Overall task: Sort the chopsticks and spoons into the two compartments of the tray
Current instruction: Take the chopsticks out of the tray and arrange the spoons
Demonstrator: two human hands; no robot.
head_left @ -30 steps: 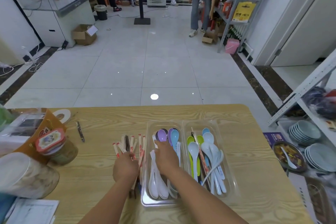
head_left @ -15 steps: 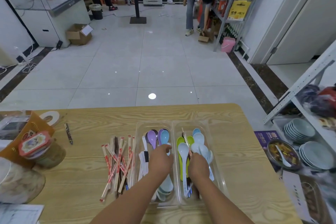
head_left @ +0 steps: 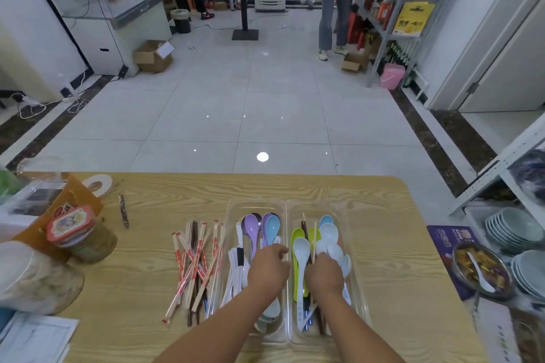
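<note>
clear two-compartment tray [head_left: 286, 209] on the wooden table [head_left: 386, 244]. left compartment: purple, blue and white spoons [head_left: 251, 228]. right compartment: green and pale spoons, with a few stray chopsticks [head_left: 314, 237] lying among them. wrapped chopsticks [head_left: 196, 262] sit in a loose pile on the table just left of the tray.

right hand [head_left: 324, 275] is down in the right compartment, fingers curled round the stray chopsticks. left hand [head_left: 269, 270] is over the left compartment's spoons with its fingers tucked under; i cannot tell if it holds anything.

my judgement: chopsticks are light, stiff and thin, likely to roll and fan out, so pinch them as a bundle near mid-length. spoons look like slick, light plastic and nest together, so lift them by the handle.
</note>
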